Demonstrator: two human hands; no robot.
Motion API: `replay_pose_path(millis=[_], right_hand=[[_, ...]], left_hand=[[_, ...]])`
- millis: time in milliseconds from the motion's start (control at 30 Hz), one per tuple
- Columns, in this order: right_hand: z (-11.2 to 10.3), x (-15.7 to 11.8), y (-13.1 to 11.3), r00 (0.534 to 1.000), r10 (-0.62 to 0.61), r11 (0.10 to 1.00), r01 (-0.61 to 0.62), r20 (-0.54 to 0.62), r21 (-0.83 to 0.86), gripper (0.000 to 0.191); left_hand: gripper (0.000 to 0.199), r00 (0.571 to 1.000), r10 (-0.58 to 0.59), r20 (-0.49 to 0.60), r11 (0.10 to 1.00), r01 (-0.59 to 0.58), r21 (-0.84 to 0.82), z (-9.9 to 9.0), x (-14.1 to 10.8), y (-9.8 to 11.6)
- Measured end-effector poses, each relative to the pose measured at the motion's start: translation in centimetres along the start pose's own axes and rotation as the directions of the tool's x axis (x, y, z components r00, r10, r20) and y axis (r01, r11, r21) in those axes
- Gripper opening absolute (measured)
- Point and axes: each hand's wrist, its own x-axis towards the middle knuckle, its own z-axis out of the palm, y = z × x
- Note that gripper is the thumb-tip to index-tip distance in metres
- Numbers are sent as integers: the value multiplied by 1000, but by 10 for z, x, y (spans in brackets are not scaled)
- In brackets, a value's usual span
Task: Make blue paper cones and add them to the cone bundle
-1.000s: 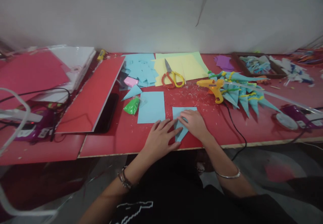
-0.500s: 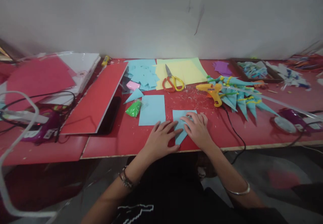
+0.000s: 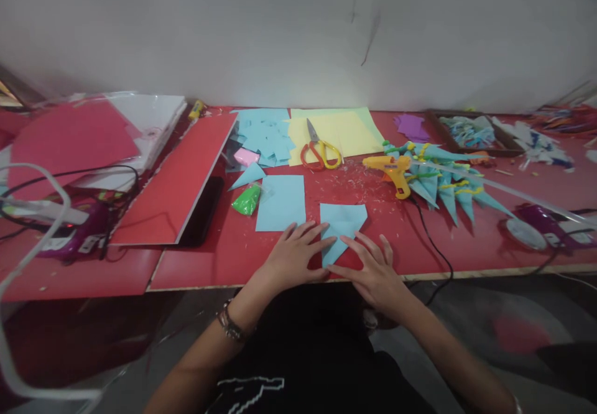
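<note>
The folded paper (image 3: 342,221), the rectangular sheet (image 3: 281,206) and the paper cones (image 3: 448,199) are plain light blue, the cones trimmed in yellow and green, against a red counter (image 3: 209,271). The scissors (image 3: 319,153) have one red and one yellow handle loop and grey blades; the glue gun (image 3: 394,171) is orange-yellow, its cord (image 3: 431,240) black. One small packet (image 3: 247,200) is bright green, the cardstock (image 3: 336,134) pale yellow and pale green, and the shirt (image 3: 298,352) black with a jagged white line pattern.
</note>
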Motion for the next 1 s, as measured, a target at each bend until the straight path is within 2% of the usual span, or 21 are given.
replay_pose_path(millis=[167, 367, 567, 767, 1000], right_hand=[[-3, -1, 9, 999, 29, 999, -29, -19, -20, 33], [-14, -1, 23, 994, 100, 982, -107, -54, -156, 30], [-16, 2, 38, 979, 190, 955, -201, -68, -218, 30], [-19, 6, 46, 974, 220, 925, -227, -57, -304, 31], [-17, 14, 47, 980, 186, 906, -197, -64, -375, 31]], left_hand=[[62, 999, 5, 52, 1000, -5, -1, -3, 1, -1], [63, 998, -6, 66, 1000, 7, -19, -3, 1, -1], [66, 989, -29, 146, 998, 37, -47, -5, 4, 0], [66, 988, -26, 151, 997, 37, -73, -5, 3, -1], [72, 994, -43, 105, 994, 53, -92, -3, 1, -1]])
